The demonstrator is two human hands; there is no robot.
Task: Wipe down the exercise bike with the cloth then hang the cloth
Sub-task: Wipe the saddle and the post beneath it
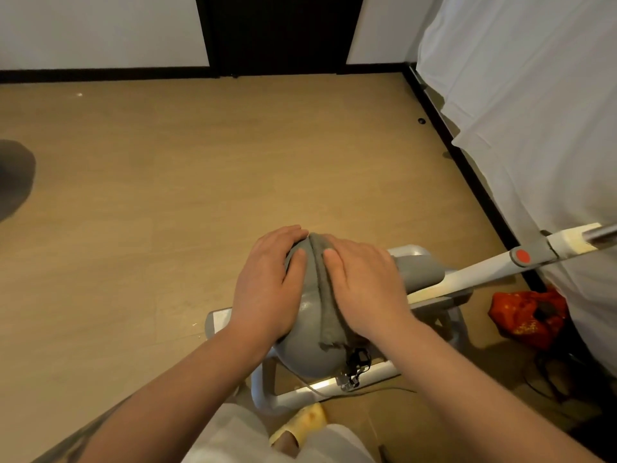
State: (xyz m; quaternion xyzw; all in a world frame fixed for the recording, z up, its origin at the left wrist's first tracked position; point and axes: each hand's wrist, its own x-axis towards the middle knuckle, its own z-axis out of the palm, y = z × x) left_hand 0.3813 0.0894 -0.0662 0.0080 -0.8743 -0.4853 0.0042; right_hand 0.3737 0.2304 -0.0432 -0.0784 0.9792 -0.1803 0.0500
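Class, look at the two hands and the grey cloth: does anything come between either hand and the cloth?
Nothing visible does. The left hand and the right hand both press flat on the grey cloth, which is draped over the bike's grey saddle. No hanging place is in view.

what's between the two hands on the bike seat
In the head view, a bunched ridge of the grey cloth runs between the left hand and right hand.

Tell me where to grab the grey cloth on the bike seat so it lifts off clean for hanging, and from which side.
Pinch the loose frayed end of the cloth hanging off the seat nearest the person, coming from the near side. The rest lies as a bunched ridge between the left hand and right hand, pressed flat; only that tail hangs free, probably easiest to grip.
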